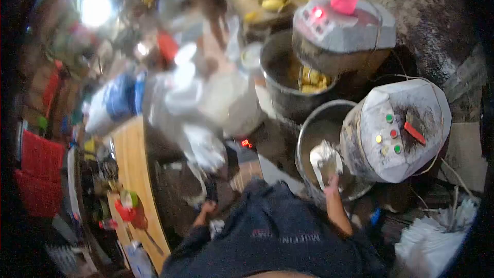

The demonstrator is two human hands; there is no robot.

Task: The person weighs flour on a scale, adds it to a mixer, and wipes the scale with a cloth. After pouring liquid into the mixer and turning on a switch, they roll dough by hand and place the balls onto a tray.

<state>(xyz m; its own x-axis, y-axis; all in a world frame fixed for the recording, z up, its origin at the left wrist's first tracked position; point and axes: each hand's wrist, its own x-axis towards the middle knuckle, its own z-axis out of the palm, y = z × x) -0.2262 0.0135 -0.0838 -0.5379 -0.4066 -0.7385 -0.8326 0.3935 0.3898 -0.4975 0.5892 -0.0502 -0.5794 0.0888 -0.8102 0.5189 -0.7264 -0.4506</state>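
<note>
My right hand (332, 184) reaches into the rim of a large metal bowl (300, 146), its fingers closed on a white, dough-like piece (324, 158) that hangs inside the bowl. A mixer with colored buttons (396, 128) stands over the bowl's right side. My left hand (208, 207) is low on the left, closed round something dark, perhaps a handle, that I cannot make out. Beyond it lies a white plastic bag (206, 146).
A second mixer (345, 25) stands over another metal bowl (267, 74) holding yellow matter. A wooden table edge (136, 159) runs along the left. White sacks (437, 242) lie at the lower right. Cables trail by the near mixer. Another person's legs show at the top.
</note>
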